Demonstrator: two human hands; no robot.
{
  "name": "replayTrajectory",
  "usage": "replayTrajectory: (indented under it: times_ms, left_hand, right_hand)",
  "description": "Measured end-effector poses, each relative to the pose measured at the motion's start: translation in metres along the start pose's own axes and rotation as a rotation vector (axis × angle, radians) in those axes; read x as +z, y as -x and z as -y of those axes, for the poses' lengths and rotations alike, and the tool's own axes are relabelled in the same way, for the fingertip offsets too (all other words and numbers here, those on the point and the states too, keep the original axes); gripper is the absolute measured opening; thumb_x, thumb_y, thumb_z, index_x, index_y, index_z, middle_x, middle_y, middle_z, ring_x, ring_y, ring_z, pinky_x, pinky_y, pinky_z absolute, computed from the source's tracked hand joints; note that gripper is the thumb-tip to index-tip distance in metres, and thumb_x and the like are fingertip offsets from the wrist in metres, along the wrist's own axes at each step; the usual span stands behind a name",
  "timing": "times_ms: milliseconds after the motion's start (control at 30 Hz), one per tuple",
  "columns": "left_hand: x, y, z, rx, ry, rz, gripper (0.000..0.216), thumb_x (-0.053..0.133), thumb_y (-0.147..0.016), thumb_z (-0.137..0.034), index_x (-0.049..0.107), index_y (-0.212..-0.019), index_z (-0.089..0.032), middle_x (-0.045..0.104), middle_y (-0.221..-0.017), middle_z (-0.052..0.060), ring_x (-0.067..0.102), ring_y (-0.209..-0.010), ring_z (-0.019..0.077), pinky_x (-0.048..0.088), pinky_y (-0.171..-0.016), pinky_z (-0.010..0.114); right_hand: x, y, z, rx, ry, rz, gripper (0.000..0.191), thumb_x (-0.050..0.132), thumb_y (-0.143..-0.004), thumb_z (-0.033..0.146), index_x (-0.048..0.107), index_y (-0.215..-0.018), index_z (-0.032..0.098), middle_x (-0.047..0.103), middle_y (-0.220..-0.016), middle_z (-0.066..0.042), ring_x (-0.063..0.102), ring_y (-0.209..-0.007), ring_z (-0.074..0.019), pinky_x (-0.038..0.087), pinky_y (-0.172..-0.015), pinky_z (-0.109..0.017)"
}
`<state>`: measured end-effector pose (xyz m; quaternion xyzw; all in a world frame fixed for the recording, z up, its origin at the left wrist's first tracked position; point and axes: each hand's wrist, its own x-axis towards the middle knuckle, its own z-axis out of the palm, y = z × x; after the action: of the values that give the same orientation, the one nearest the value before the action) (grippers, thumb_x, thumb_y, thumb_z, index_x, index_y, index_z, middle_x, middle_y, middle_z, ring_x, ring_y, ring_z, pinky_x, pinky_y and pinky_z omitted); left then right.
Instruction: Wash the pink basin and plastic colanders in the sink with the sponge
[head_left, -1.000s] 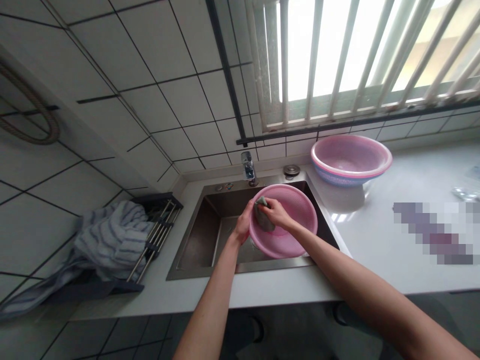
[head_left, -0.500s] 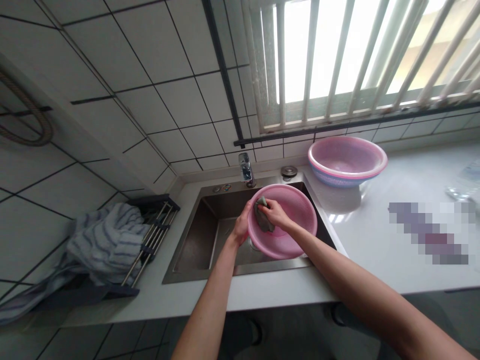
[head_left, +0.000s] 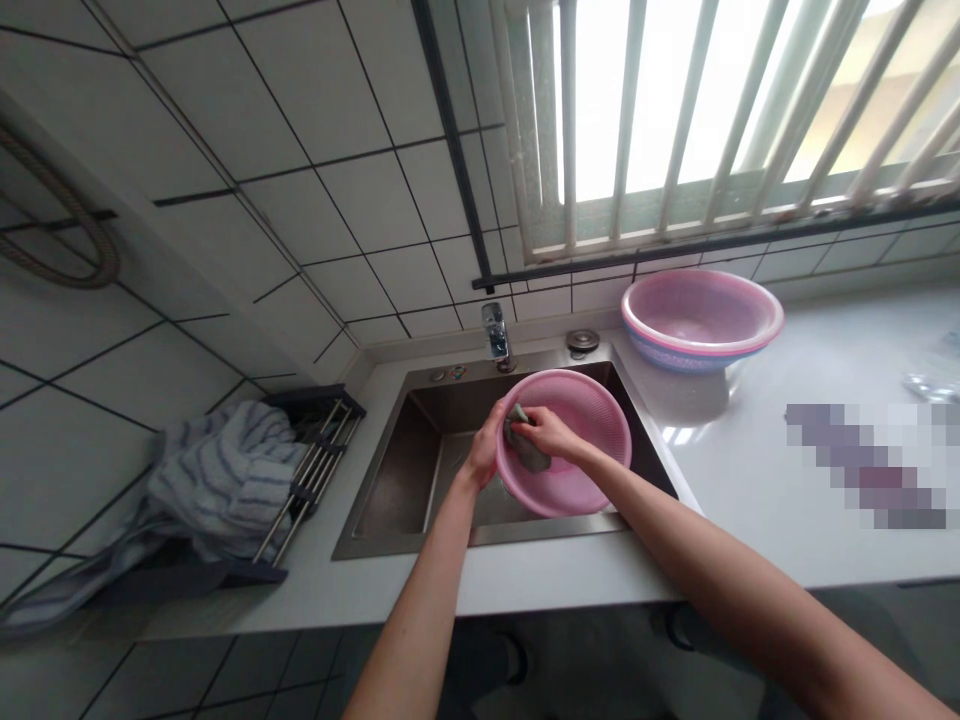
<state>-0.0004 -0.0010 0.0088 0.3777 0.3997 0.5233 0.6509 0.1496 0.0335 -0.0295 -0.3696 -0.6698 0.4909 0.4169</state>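
A pink colander (head_left: 589, 410) with a perforated wall is held tilted over the sink (head_left: 394, 475). My left hand (head_left: 484, 450) grips its left rim, with the fingers partly hidden behind the wall. Inside the colander, my right hand (head_left: 551, 433) is closed on a grey-green cloth (head_left: 531, 452). The cloth lies against the colander's left inner side, just across the wall from my left hand.
Behind the sink stands a faucet (head_left: 496, 335), with a drain stopper (head_left: 583, 341) to its right. Stacked basins (head_left: 701, 315) sit on the right counter, near a blurred-out patch. At left, a striped cloth (head_left: 225, 475) lies on a metal rack (head_left: 311, 470).
My right hand and the cloth have shifted slightly against the colander's inner wall, and the cloth hangs differently. My left hand keeps its hold on the rim. The view has moved a little.
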Motion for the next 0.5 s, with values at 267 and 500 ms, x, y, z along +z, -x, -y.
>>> replayTrajectory:
  times_ms: [267,500]
  left_hand:
    - [0.003,-0.001,0.001,0.022,-0.001,0.053,0.039,0.069,-0.096,-0.046,0.076,-0.127,-0.023,0.075,-0.134,0.004,0.059,-0.141,0.0268,0.036,-0.126,0.040]
    - [0.002,0.001,0.000,0.047,0.005,0.080,0.043,0.070,-0.094,-0.048,0.075,-0.129,-0.024,0.073,-0.139,0.004,0.058,-0.141,0.0275,0.036,-0.126,0.041]
  right_hand:
    - [-0.008,0.001,0.001,0.061,0.118,-0.131,0.017,0.060,-0.089,0.030,0.070,-0.086,0.017,0.075,-0.087,-0.007,0.061,-0.070,-0.0183,0.040,-0.060,-0.026]
    - [-0.013,0.002,0.008,0.122,0.187,-0.342,0.020,0.057,-0.091,0.031,0.072,-0.088,0.019,0.075,-0.088,-0.011,0.064,-0.076,-0.0231,0.044,-0.067,-0.032]
